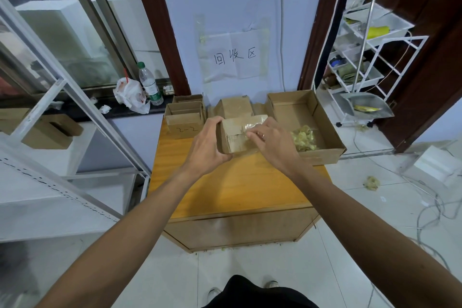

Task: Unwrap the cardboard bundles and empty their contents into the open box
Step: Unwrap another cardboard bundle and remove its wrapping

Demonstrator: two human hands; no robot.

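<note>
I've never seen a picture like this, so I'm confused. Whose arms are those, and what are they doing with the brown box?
There is no machine here. The arms belong to a person wearing a camera on their head, so you look down just as they do. The left hand grips a cardboard bundle over the wooden table. The right hand pinches the clear wrap on it. To the right lies the open box, with yellowish pieces inside. Small boxes stand at the back left.

The bundle (pixel 232 142) is matt brown cardboard with glossy clear tape (pixel 253 123), the open box (pixel 322 155) matt cardboard, the table (pixel 237 182) smooth varnished wood.
</note>
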